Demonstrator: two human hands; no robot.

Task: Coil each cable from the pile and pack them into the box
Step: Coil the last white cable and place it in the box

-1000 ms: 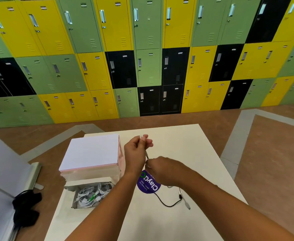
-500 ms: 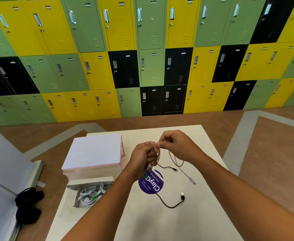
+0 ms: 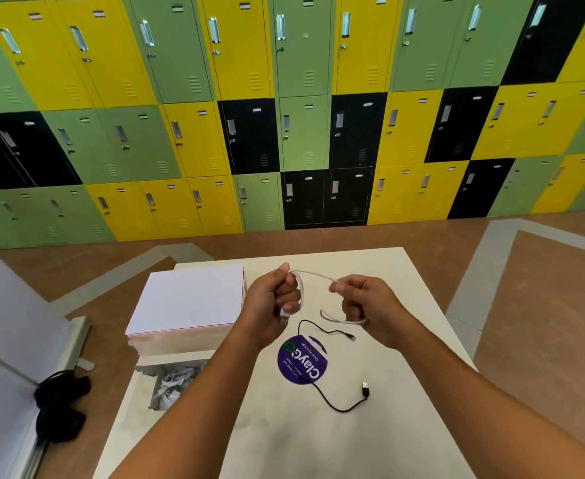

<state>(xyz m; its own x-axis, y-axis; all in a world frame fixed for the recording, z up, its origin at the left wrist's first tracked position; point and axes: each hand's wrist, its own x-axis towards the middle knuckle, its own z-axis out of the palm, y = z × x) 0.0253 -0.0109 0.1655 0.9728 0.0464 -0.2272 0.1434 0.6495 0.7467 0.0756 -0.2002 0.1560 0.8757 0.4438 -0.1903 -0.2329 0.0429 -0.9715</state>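
The left hand (image 3: pixel 274 305), just beyond the purple sticker (image 3: pixel 302 360), is curled round a white cable (image 3: pixel 313 275), with the USB plug poking out below the fist. The right hand (image 3: pixel 367 302), beyond the sticker and to its right, pinches the same cable further along, and slack droops beneath it. A black cable (image 3: pixel 322 397) lies across the sticker on the surface (image 3: pixel 284 444). The box (image 3: pixel 146 369), left of the sticker, holds white cables. The drooping slack may snag the black cable, or the loops may spring loose if the left grip eases.

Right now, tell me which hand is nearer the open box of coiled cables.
Left. The left hand is beyond the box and to its right; the right hand is even farther right. Both grip the white cable.
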